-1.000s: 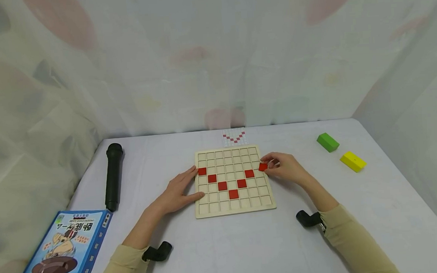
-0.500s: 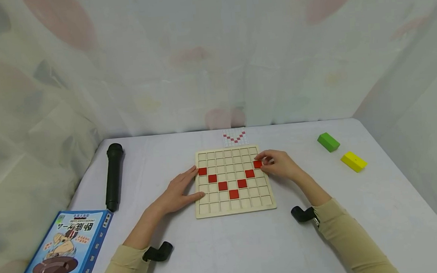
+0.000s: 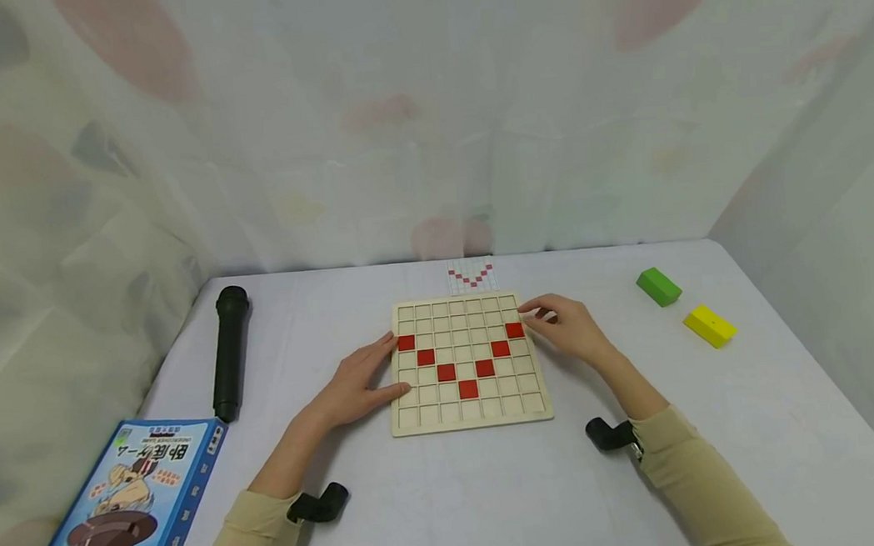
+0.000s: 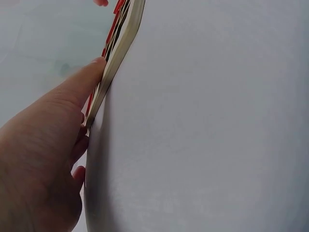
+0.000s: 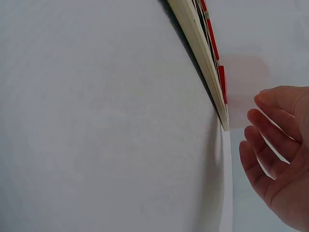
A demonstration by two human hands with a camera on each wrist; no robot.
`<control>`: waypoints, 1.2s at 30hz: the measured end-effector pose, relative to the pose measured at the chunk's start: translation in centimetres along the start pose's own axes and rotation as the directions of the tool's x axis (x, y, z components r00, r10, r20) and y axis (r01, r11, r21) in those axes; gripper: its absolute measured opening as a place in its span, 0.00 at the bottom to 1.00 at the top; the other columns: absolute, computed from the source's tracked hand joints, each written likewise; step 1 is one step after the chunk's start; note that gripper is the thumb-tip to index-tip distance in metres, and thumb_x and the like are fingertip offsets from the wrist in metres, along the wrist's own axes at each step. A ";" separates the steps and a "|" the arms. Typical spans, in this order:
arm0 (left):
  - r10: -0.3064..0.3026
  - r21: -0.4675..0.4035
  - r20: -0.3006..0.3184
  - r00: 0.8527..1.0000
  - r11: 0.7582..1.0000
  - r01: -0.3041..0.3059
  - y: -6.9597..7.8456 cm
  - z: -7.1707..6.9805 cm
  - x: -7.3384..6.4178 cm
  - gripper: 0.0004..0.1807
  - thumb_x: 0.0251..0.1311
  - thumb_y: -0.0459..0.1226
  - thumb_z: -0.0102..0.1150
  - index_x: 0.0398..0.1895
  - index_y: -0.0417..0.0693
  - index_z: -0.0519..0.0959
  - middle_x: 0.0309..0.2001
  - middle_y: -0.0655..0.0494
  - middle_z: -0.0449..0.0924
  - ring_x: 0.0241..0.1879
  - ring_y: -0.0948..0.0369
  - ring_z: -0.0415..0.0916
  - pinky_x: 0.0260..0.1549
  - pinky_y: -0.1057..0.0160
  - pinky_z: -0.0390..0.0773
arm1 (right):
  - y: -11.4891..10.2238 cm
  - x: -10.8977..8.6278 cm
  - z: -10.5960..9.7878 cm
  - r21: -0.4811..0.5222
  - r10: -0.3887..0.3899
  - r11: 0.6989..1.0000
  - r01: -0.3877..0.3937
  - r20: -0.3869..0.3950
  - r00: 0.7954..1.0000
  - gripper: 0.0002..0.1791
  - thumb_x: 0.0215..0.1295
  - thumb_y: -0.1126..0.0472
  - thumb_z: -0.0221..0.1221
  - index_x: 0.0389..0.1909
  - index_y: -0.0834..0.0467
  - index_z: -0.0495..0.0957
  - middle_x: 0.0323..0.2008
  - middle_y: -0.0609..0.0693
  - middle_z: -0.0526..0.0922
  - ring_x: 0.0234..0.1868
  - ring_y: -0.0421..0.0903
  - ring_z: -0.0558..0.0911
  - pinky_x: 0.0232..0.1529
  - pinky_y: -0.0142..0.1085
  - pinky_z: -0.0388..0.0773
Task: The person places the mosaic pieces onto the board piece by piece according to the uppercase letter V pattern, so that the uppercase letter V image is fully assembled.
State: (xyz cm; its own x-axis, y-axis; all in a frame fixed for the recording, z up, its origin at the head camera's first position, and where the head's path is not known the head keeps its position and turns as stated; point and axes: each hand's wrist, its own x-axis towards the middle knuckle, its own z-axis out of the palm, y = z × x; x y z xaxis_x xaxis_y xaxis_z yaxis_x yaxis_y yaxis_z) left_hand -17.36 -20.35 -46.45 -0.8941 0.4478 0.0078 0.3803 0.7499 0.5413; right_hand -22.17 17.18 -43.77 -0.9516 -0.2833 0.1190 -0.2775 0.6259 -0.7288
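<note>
A pale wooden grid board (image 3: 458, 409) lies flat on the table, with several red square tiles (image 3: 467, 389) set in its cells in a V shape. The thumb of my left hand (image 3: 349, 390) rests on the board's left edge and its straight fingers lie along that side, also visible in the left wrist view. By the upper right edge is my right hand (image 3: 568, 328), fingers slightly bent and holding nothing. The closest tile to it is the rightmost red tile (image 3: 514, 330). The right wrist view shows bare space between the right hand (image 5: 282, 150) and the board (image 5: 203, 53).
Behind the board lies a small card (image 3: 472, 276) printed with a red V on a grid. At right are a green block (image 3: 659, 287) and a yellow block (image 3: 709, 326). A black microphone (image 3: 229, 352) and a blue game box (image 3: 124, 505) lie at left.
My right hand brought a red tile leftward into the board's rightmost column, let go of it and drew back slightly to the right. The left hand kept its place.
</note>
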 end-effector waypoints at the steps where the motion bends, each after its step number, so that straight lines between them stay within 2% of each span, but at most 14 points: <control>1: 0.002 0.004 -0.004 1.000 1.000 -0.002 -0.1 0.0 0.0 0.48 0.60 0.57 0.61 0.77 0.47 0.54 0.76 0.53 0.49 0.73 0.48 0.49 0.68 0.41 0.51 | 0.1 0.0 0.0 -0.003 0.004 1.000 -0.004 -0.005 1.000 0.12 0.67 0.61 0.61 0.49 0.59 0.82 0.49 0.55 0.82 0.47 0.52 0.79 0.47 0.46 0.79; 5: -0.002 0.001 -0.012 1.000 1.000 0.002 -0.2 0.0 0.2 0.48 0.60 0.57 0.62 0.77 0.47 0.54 0.76 0.53 0.50 0.73 0.48 0.50 0.68 0.41 0.50 | 0.2 0.3 0.1 -0.003 -0.009 1.000 0.010 0.040 0.999 0.12 0.65 0.63 0.62 0.49 0.59 0.82 0.48 0.53 0.83 0.47 0.51 0.78 0.48 0.46 0.78; 11: 0.008 -0.008 -0.026 1.000 1.000 -0.008 -0.5 0.1 0.4 0.47 0.60 0.56 0.63 0.76 0.46 0.55 0.76 0.51 0.51 0.73 0.46 0.51 0.67 0.40 0.51 | 0.4 1.4 0.9 -0.016 -0.089 0.996 0.091 0.105 0.990 0.11 0.63 0.66 0.63 0.47 0.59 0.83 0.45 0.51 0.84 0.46 0.50 0.78 0.47 0.44 0.78; 14: 0.009 -0.012 -0.028 1.000 1.000 -0.010 -0.6 0.3 0.4 0.48 0.60 0.57 0.62 0.76 0.46 0.55 0.76 0.51 0.51 0.73 0.46 0.51 0.67 0.40 0.51 | 0.4 1.6 1.0 -0.037 -0.101 0.994 0.105 0.115 0.988 0.10 0.63 0.67 0.64 0.45 0.59 0.83 0.44 0.51 0.83 0.44 0.50 0.78 0.46 0.43 0.78; 21: -0.008 -0.015 -0.025 1.000 1.000 0.007 -0.5 0.2 0.5 0.48 0.59 0.58 0.62 0.77 0.48 0.54 0.76 0.52 0.51 0.73 0.47 0.50 0.67 0.40 0.51 | 0.3 1.4 0.6 -0.063 -0.075 0.995 0.084 0.128 0.989 0.11 0.63 0.66 0.64 0.46 0.57 0.84 0.46 0.52 0.83 0.44 0.50 0.78 0.46 0.44 0.77; 29: -0.034 -0.018 -0.007 0.999 0.999 0.034 -0.5 0.1 0.7 0.49 0.59 0.59 0.62 0.77 0.50 0.54 0.77 0.55 0.49 0.74 0.49 0.49 0.68 0.41 0.50 | 0.4 1.5 0.1 -0.099 -0.161 0.979 0.177 0.152 0.975 0.11 0.63 0.67 0.64 0.46 0.59 0.84 0.44 0.51 0.84 0.42 0.49 0.78 0.44 0.43 0.77; 36: -0.041 -0.019 -0.004 0.999 0.999 0.041 -0.3 0.0 0.6 0.49 0.58 0.58 0.62 0.77 0.50 0.53 0.77 0.55 0.49 0.74 0.49 0.49 0.68 0.41 0.51 | 0.6 1.7 0.0 -0.106 -0.152 0.979 0.172 0.176 0.973 0.11 0.63 0.64 0.65 0.46 0.58 0.84 0.43 0.50 0.83 0.42 0.47 0.78 0.45 0.43 0.77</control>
State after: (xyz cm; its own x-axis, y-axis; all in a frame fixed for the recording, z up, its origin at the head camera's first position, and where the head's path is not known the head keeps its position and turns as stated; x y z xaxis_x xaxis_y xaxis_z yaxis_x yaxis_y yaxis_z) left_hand -18.00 -20.28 -46.62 -0.9098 0.4149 -0.0105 0.3392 0.7582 0.5569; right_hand -23.97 17.07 -43.96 -0.8602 -0.4985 0.1073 -0.4493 0.6414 -0.6219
